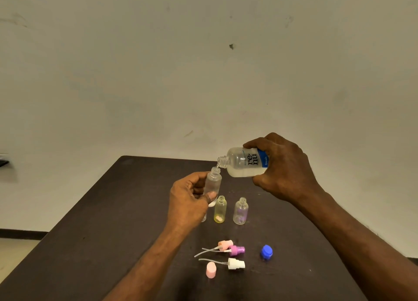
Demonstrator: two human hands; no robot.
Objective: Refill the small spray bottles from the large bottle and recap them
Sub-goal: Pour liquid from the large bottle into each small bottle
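My right hand [283,169] grips the large clear bottle [242,162], tipped almost level with its open neck pointing left and down. Its mouth meets the open neck of a small frosted spray bottle [213,183], which my left hand [188,201] holds upright above the table. On the table below stand a yellowish small bottle [220,210] and a purple-tinted small bottle [240,212], both uncapped. A further small bottle [203,219] shows partly behind my left hand.
On the dark table [113,221] near me lie a pink spray head [225,244], a purple spray head [237,250], a white spray head [235,264], a pink cap [211,270] and a blue cap [267,252]. A pale wall rises behind.
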